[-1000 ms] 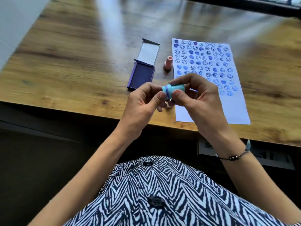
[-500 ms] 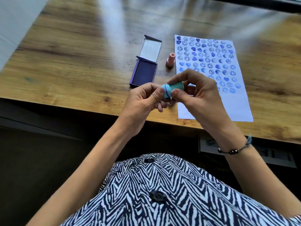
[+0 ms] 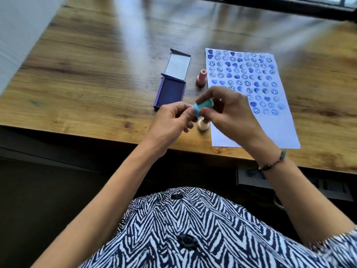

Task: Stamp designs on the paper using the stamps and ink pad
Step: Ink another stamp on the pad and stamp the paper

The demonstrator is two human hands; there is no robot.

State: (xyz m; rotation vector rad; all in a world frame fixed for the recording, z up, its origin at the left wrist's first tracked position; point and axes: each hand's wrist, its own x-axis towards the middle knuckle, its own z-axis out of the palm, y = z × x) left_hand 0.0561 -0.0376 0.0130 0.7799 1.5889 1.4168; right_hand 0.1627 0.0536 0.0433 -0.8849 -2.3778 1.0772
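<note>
A small teal stamp (image 3: 203,106) is held sideways above the table's near edge. My right hand (image 3: 229,113) grips its body between thumb and fingers. My left hand (image 3: 174,120) pinches its left end. Below the hands a white stamp (image 3: 202,126) stands on the wood. A pink stamp (image 3: 201,77) stands upright between the open purple ink pad (image 3: 171,92) and the white paper (image 3: 270,130). Rows of blue smiley and heart prints cover the upper part of the paper; my right hand hides some of them.
The wooden table (image 3: 92,78) stretches wide and bare to the left of the ink pad. Its front edge runs just below my hands. The ink pad's lid (image 3: 178,63) lies flipped open behind it.
Both hands have stayed together on the teal stamp and shifted slightly away from me over the table. The white stamp beneath them has come into view.
</note>
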